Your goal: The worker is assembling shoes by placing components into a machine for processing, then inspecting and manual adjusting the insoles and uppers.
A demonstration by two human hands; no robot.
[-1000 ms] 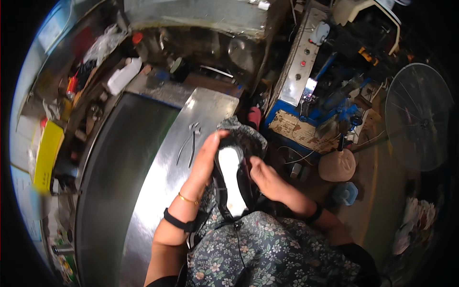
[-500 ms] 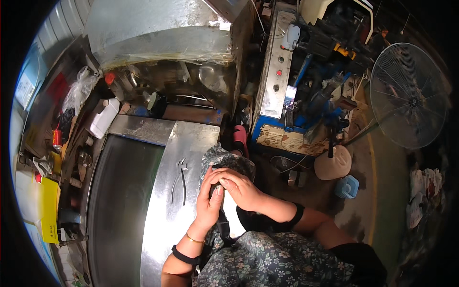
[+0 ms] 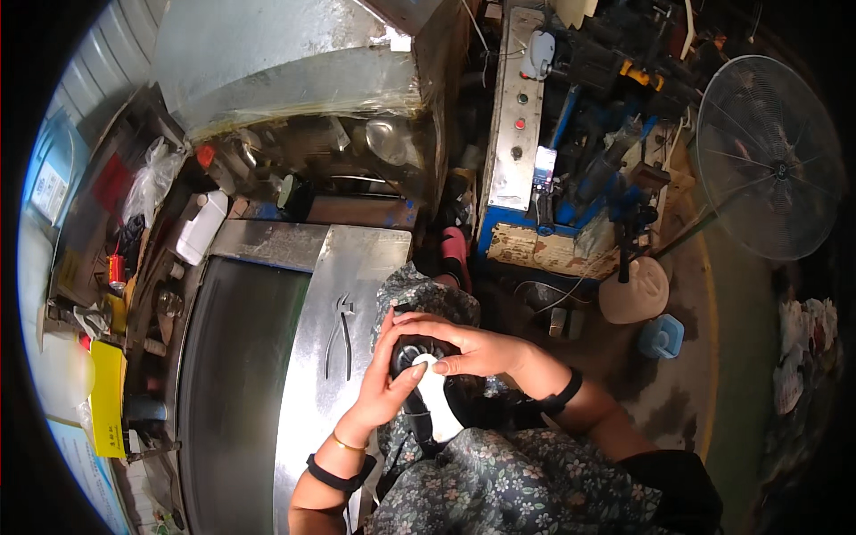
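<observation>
A black shoe [image 3: 415, 353] with a white insole [image 3: 434, 397] rests on my lap over a floral apron [image 3: 526, 481]. My left hand [image 3: 385, 385] grips its left side, fingers reaching to the far end and thumb on the insole's tip. My right hand [image 3: 468, 348] curls round it from the right, with its thumb also pressed near that tip. Dark material is gathered around the far end, partly hidden by my fingers. Metal pincers [image 3: 340, 339] lie apart from my hands on the metal ledge to the left.
A dark conveyor belt [image 3: 241, 383] runs beside the metal ledge [image 3: 303, 410]. A cluttered shelf at far left holds a white jug [image 3: 201, 227] and a yellow box [image 3: 108, 401]. A blue machine [image 3: 526, 223], a fan [image 3: 776, 160] and a blue basket [image 3: 662, 337] stand to the right.
My hands have spread apart somewhat, uncovering the black far end and white insole tip. My right thumb has come down onto the insole. The view has shifted slightly.
</observation>
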